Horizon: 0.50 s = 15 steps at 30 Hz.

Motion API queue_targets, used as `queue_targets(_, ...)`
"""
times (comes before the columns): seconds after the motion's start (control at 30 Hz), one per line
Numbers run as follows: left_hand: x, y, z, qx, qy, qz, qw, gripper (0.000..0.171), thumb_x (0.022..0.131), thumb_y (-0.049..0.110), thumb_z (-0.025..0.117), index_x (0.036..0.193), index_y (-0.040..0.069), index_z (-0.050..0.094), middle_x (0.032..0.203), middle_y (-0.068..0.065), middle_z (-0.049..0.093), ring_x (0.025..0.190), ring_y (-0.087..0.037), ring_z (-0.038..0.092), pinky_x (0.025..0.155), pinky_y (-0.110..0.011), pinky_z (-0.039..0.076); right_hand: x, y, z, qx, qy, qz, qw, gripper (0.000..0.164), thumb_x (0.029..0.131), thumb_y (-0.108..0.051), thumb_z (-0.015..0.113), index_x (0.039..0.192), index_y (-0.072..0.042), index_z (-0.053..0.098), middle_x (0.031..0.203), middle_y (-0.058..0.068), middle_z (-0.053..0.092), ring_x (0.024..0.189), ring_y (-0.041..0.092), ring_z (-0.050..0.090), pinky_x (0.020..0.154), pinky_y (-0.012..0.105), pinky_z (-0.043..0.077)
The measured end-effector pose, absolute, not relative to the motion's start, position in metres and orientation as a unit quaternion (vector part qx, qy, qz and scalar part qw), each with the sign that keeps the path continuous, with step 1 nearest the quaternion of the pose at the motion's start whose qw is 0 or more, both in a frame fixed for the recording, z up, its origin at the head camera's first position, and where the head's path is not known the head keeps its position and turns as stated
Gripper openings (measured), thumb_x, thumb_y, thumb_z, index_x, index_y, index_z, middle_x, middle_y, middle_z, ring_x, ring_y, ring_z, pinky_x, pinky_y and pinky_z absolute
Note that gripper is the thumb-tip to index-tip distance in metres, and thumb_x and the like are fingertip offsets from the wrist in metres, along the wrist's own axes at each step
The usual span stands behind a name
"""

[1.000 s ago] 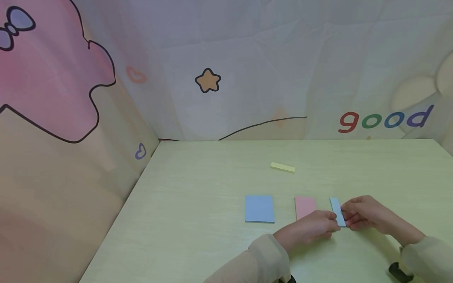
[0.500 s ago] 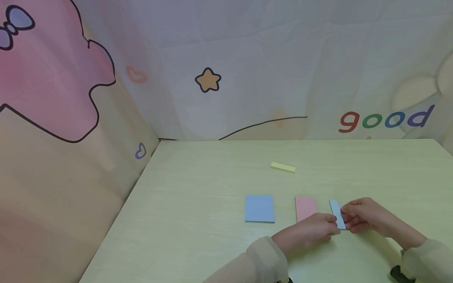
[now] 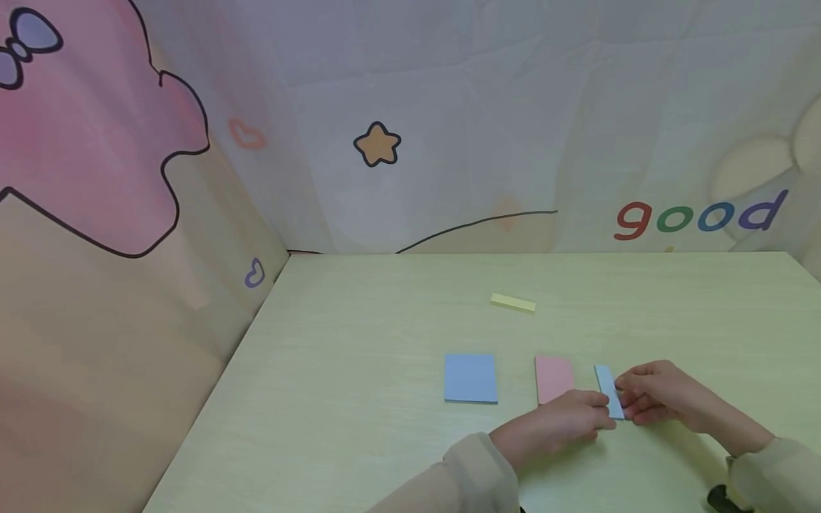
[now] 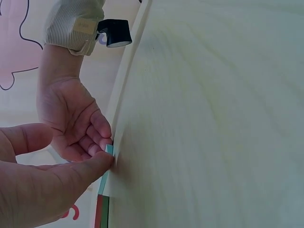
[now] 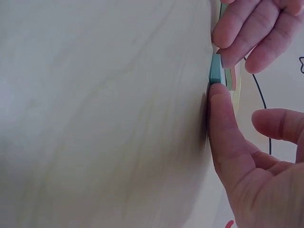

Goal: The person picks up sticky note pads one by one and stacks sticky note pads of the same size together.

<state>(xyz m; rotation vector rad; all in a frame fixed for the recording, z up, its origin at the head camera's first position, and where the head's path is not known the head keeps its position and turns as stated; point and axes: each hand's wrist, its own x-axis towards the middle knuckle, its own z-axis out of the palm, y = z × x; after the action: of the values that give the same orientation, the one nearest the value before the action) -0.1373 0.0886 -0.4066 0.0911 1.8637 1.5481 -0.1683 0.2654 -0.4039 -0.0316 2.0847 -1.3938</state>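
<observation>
A narrow light-blue sticky note pad [image 3: 607, 388] lies on the table, slightly slanted, between my two hands. From its left side my left hand [image 3: 564, 420] touches it with the fingertips. My right hand [image 3: 667, 395] has its fingertips against the opposite long side. In the left wrist view an outstretched finger meets the pad [image 4: 103, 183], the thumb held apart. In the right wrist view a straight fingertip presses the pad's edge [image 5: 215, 71], with that thumb also apart. Left of the pad is a pink sticky note pad [image 3: 553, 376], its lower right corner hidden by my left hand.
A square blue sticky note pad [image 3: 470, 377] lies flat further left. Farther back on the pale wood table [image 3: 359, 320] is a narrow yellow pad [image 3: 513, 303]. A printed cloth backdrop [image 3: 462, 142] rises along the back and left edges.
The light-blue pad has slid a little toward me and slightly left, both hands moving along with it. The blue, pink and yellow pads have stayed put.
</observation>
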Motion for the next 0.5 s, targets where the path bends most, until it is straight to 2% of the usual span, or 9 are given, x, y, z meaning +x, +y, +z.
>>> queue_targets(0.5,-0.1336,0.0848,-0.4069,0.043,0.730,0.587,0.348,0.041,0.083,0.008,0.055,0.123,0.002,0.049,0.122,-0.009,0.055,0.107,-0.012,0.051,0.086,-0.029,0.045,-0.1658,0.2638,-0.4028,-0.033,0.790,-0.528,0.311,0.037,0.090,-0.017,0.044,0.105,0.017,0.048,0.073,0.000,0.063,0.063,0.011,0.061,0.060,0.028,0.053)
